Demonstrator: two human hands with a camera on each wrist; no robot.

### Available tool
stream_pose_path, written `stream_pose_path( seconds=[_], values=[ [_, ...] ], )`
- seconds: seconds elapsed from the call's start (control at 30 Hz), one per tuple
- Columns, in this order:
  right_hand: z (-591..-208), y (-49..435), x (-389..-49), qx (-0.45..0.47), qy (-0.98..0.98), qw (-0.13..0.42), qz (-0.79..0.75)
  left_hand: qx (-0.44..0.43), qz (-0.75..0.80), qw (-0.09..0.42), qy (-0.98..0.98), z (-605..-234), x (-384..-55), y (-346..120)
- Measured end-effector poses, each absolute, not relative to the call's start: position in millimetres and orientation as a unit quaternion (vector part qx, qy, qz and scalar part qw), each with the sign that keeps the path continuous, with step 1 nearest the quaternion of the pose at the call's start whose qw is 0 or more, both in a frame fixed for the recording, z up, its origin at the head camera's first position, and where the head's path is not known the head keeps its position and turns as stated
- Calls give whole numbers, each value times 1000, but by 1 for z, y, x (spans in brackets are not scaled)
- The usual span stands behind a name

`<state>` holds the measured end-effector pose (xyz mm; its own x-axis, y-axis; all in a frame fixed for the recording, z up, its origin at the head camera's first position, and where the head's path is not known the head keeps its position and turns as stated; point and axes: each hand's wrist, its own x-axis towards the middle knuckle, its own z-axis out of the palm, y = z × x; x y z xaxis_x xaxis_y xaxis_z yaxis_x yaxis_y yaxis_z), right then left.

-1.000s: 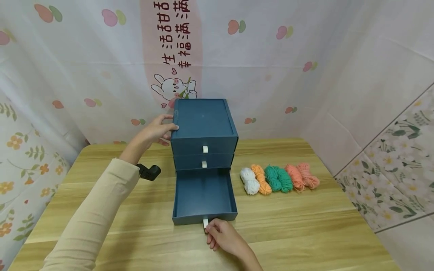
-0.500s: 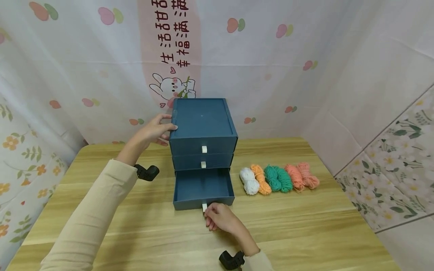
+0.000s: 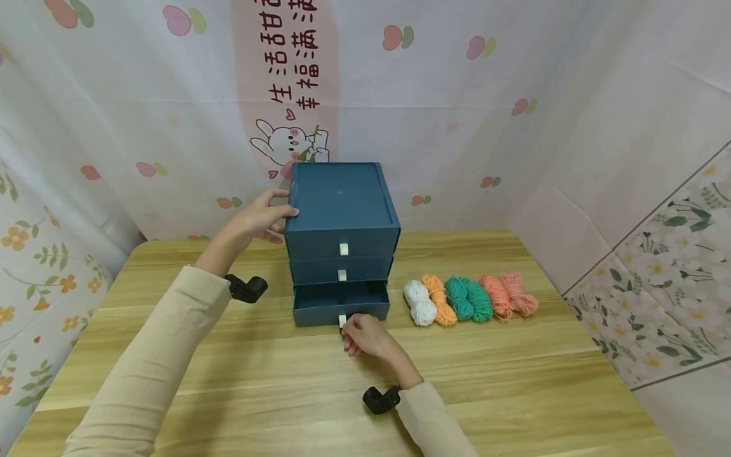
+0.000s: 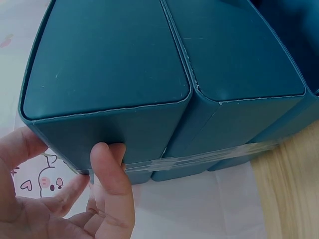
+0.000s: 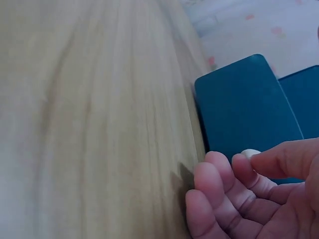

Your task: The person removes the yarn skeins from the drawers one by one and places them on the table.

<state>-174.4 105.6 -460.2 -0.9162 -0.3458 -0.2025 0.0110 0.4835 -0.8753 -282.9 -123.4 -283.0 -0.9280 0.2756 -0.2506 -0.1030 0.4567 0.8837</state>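
A dark blue three-drawer cabinet point(image 3: 341, 197) stands at the back of the table, its two upper drawers closed. The bottom drawer point(image 3: 314, 317) sticks out partway, and the visible part of its inside holds nothing. My right hand point(image 3: 368, 336) pinches the white pull tab point(image 3: 342, 320) of that drawer between thumb and index finger; the other fingers curl loosely below, as the right wrist view shows. At the cabinet's upper left edge my left hand point(image 3: 257, 219) rests with its thumb on top and its fingers against the side, spread rather than curled round it.
Right of the cabinet lie yarn skeins in a row: white point(image 3: 420, 303), orange point(image 3: 439, 301), green point(image 3: 469, 299) and coral point(image 3: 507, 297). A patterned curtain point(image 3: 445, 139) hangs behind the wooden table point(image 3: 274, 393). Clear tape point(image 4: 199, 159) runs along the cabinet's side.
My right hand has pushed the bottom drawer inward, away from me, so less of it sticks out. My left hand has stayed at the cabinet's upper left edge.
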Motion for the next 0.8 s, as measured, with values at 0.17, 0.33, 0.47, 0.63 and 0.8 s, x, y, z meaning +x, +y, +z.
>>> stream_pose_path(
  seconds=[0.17, 0.33, 0.47, 0.63, 0.8],
  values=[
    [-458, 100, -188, -84, 846, 172, -498, 45, 522, 179, 832, -283, -284, -125],
    [-460, 97, -198, -74, 849, 167, -496, 46, 527, 184, 828, -283, -284, -125],
    [-461, 97, -206, -71, 852, 163, -492, 47, 529, 182, 827, -282, -283, -125],
    [-461, 94, -214, -57, 852, 169, -492, 46, 528, 181, 829, -283, -282, -125],
    [-460, 94, -219, -50, 851, 170, -494, 46, 531, 182, 826, -283, -281, -124]
  ],
)
